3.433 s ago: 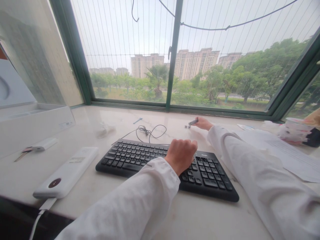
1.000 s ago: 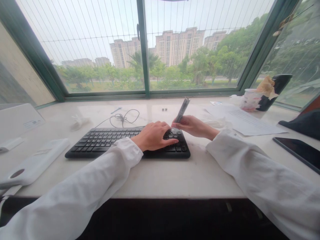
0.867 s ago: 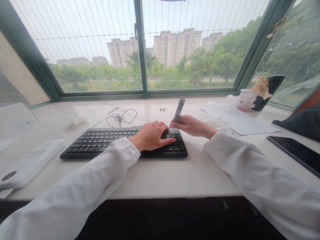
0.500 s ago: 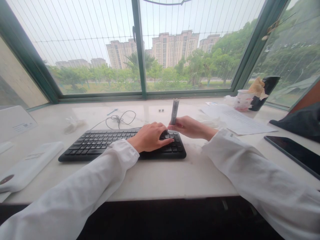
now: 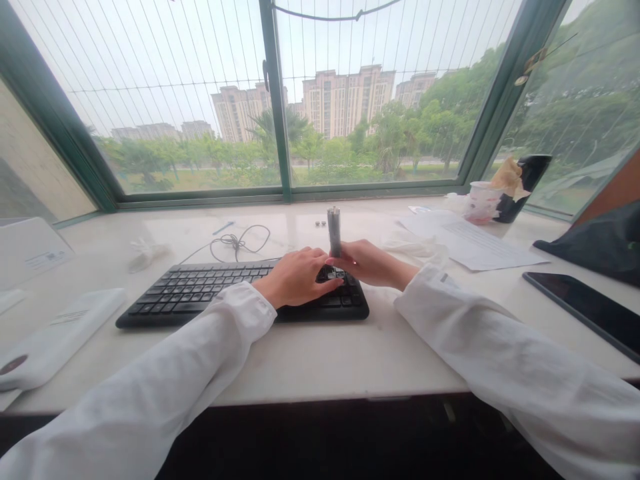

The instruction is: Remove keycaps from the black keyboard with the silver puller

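Note:
A black keyboard (image 5: 200,287) lies on the pale stone counter. My left hand (image 5: 295,275) rests palm down over its right part, fingers extended and thumb spread along the keys. Close beside it, my right hand (image 5: 370,261) is closed round a grey stick-like tool (image 5: 334,231), which stands roughly upright with its upper end free. Its lower end is hidden by my fingers, so I cannot tell whether it touches the keys. The keyboard's thin cable (image 5: 240,243) lies in loops behind.
Two small dark pieces (image 5: 321,224) lie near the window. At right are paper sheets (image 5: 493,250), crumpled plastic (image 5: 417,247), a cup (image 5: 483,201), a dark container (image 5: 530,187) and a phone (image 5: 585,310). A white box (image 5: 65,337) and a small clear bag (image 5: 147,253) are at left.
My right hand has moved slightly left and down with the grey tool, closer to my left hand. The tool's tilt has changed. My left hand stays on the keyboard.

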`<control>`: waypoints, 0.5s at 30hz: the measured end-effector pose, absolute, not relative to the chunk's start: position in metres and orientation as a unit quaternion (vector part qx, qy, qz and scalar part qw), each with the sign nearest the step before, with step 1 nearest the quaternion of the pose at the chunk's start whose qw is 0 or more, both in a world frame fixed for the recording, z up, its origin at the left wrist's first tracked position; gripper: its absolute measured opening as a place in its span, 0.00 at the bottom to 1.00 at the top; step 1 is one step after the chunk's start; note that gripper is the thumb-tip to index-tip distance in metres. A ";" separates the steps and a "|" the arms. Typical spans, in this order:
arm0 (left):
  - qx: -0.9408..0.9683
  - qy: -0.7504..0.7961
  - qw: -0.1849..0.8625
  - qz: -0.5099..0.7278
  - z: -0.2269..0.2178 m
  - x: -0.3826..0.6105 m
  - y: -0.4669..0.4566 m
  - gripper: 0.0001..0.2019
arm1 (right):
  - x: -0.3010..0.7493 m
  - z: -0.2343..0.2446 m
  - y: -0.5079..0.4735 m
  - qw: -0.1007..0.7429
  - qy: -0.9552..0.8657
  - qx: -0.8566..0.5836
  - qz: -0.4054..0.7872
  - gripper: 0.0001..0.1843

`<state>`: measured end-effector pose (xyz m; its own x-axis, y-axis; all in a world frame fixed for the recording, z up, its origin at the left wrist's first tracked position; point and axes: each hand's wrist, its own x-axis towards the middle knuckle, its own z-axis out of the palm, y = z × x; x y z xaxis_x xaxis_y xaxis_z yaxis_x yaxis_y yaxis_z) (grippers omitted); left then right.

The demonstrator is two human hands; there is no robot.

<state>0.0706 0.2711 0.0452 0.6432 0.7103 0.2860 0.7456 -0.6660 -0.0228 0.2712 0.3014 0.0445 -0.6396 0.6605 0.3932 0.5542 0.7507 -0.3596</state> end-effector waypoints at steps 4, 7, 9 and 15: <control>-0.905 -0.400 0.074 -0.128 0.045 0.070 0.272 0.24 | 0.270 0.044 0.301 0.251 -0.906 -0.333 0.079 0.14; -0.905 -0.399 0.082 -0.124 0.045 0.071 0.270 0.24 | 0.268 0.044 0.300 0.255 -0.898 -0.350 0.077 0.14; -0.904 -0.401 0.085 -0.122 0.046 0.071 0.269 0.24 | 0.267 0.044 0.300 0.256 -0.889 -0.370 0.084 0.15; -0.903 -0.406 0.075 -0.120 0.046 0.071 0.269 0.24 | 0.270 0.047 0.299 0.249 -0.871 -0.411 0.103 0.15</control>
